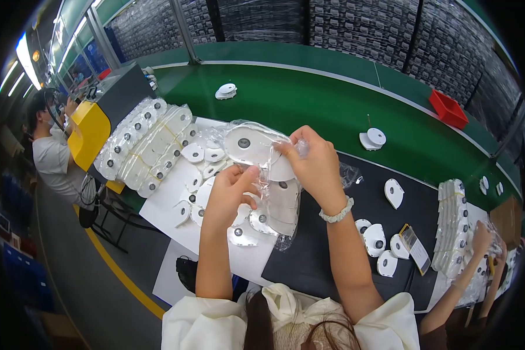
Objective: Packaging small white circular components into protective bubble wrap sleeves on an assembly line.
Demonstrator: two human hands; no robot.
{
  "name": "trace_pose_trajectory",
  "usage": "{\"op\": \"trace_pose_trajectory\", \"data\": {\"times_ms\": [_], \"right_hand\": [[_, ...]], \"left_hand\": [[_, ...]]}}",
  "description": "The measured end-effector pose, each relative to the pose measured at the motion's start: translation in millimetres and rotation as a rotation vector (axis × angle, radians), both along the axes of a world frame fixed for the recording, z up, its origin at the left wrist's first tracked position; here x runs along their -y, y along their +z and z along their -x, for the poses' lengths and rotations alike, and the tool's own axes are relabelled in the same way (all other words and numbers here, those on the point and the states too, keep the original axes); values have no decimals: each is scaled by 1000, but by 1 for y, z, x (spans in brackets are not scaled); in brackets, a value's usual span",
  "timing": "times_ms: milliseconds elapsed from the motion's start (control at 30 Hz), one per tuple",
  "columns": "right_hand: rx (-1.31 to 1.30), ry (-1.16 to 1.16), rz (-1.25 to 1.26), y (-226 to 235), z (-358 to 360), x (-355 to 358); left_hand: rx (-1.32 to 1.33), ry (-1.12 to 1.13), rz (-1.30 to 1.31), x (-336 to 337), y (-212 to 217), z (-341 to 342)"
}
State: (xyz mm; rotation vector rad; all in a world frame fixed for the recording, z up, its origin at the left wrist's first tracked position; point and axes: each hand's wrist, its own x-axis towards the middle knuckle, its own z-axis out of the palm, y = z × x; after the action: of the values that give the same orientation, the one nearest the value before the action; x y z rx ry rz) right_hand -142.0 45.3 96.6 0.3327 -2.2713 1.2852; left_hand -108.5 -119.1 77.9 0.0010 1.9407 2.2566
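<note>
At the far left, banded stacks of white pads (140,146) lie on a white sheet (163,216). Beside them the left hand (227,195) pinches the lower edge of a clear plastic bag (262,175), its fingers closed on the film. The bag is transparent and crinkled, held above the sheet, with white oval pads with dark centre studs inside. The right hand (315,166) grasps its upper edge. Further right, loose pads (379,245) rest on a black mat (332,245).

Both hands (230,195) (315,163) pinch clear bag (262,175) of white discs (248,143).
</note>
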Motion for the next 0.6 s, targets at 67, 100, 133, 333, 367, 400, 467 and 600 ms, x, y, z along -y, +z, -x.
{"op": "trace_pose_trajectory", "data": {"times_ms": [67,100,133,333,367,400,467,600], "right_hand": [[-33,-44,-74,-1,-2,3],[-89,-107,-124,0,-3,4],[-146,-171,-175,0,-4,5],[-291,-200,-209,-16,-3,32],[-292,-203,-210,-19,-1,34],[-334,-170,-221,-22,1,35],[-370,-129,-232,-27,5,36],[10,347,-114,-27,22,15]], "left_hand": [[-145,122,111,4,-8,6],[-218,183,166,6,-11,8],[-217,184,165,7,-14,9],[-100,304,-904,16,-27,18],[-107,240,-1081,14,-29,20],[-112,173,-1257,12,-28,22],[-133,188,-1214,18,-30,27],[-138,242,-1182,34,-31,46]]}}
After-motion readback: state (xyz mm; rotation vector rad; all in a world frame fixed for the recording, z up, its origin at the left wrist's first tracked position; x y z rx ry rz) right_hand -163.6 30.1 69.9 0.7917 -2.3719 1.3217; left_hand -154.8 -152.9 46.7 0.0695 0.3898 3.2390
